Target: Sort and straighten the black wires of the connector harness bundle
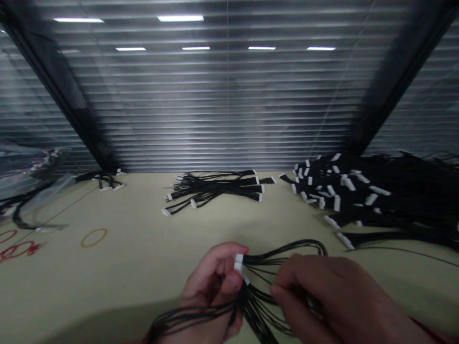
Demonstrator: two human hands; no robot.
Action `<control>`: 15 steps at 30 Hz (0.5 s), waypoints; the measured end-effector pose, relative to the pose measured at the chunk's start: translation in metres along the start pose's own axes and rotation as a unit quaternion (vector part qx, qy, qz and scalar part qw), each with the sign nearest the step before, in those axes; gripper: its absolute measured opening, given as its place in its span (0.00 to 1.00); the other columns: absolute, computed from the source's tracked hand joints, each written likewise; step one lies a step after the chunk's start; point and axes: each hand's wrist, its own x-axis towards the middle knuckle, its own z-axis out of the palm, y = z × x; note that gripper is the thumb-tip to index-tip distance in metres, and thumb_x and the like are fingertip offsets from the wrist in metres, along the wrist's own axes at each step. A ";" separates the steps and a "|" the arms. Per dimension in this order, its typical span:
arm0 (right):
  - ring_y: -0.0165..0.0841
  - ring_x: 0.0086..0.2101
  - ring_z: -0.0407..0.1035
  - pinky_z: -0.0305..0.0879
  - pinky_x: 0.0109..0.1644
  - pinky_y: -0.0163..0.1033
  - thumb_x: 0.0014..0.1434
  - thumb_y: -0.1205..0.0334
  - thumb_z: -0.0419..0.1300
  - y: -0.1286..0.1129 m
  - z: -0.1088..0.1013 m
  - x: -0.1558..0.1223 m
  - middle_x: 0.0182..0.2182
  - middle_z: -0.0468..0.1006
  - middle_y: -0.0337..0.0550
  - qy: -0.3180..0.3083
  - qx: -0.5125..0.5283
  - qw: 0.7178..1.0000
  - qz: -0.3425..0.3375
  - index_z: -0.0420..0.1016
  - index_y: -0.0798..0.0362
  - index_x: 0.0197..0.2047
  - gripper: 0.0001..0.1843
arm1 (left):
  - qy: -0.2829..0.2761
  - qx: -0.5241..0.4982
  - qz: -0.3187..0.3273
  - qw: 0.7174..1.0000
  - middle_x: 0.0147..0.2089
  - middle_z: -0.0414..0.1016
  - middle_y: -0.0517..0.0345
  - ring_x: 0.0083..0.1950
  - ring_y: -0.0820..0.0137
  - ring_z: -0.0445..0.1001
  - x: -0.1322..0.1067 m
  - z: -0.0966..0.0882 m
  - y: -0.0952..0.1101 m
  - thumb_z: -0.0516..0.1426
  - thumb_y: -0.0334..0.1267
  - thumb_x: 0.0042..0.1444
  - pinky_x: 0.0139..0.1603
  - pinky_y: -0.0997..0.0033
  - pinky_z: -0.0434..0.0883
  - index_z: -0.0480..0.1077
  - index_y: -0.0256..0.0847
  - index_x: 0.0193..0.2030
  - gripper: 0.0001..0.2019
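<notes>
Black wires (261, 306) run through both hands: my left hand (211, 282) clamps a white connector (238, 263) firmly while my right hand (322, 296) pinches strands, separating them gently.

1. Hands: two, left (211, 286) and right (322, 301).
2. Black wire bundles: four, held bundle (261, 296), middle bundle (215, 188), right heap (376, 196), far-left bundle (105, 180).
3. White connectors showing on held bundle: two (238, 263).
4. Gold rings: one (93, 237).
5. Red rings: at least two (21, 248).
6. Ceiling lights: six (180, 18).
</notes>
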 end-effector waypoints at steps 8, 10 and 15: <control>0.27 0.20 0.63 0.52 0.20 0.31 0.59 0.67 0.46 0.000 -0.001 0.003 0.19 0.67 0.36 -0.086 0.047 0.991 0.089 0.62 0.52 0.24 0.12 | -0.020 0.006 0.027 0.999 0.22 0.58 0.67 0.17 0.85 0.54 -0.006 0.002 -0.002 0.61 0.50 0.50 0.15 0.87 0.50 0.73 0.49 0.39 0.12; 0.28 0.21 0.64 0.54 0.21 0.32 0.59 0.68 0.47 0.001 0.002 0.003 0.20 0.68 0.36 -0.088 0.028 0.992 0.081 0.63 0.52 0.25 0.12 | -0.011 0.009 0.012 1.000 0.21 0.58 0.67 0.17 0.85 0.54 -0.005 0.002 -0.003 0.61 0.51 0.49 0.15 0.87 0.50 0.72 0.49 0.39 0.14; 0.32 0.25 0.66 0.58 0.26 0.37 0.58 0.67 0.49 0.008 -0.007 0.001 0.26 0.71 0.40 0.025 -0.092 0.995 -0.025 0.67 0.52 0.34 0.06 | 0.065 0.038 -0.027 0.997 0.22 0.58 0.69 0.16 0.83 0.55 0.007 -0.001 -0.004 0.61 0.52 0.48 0.15 0.86 0.52 0.69 0.47 0.41 0.17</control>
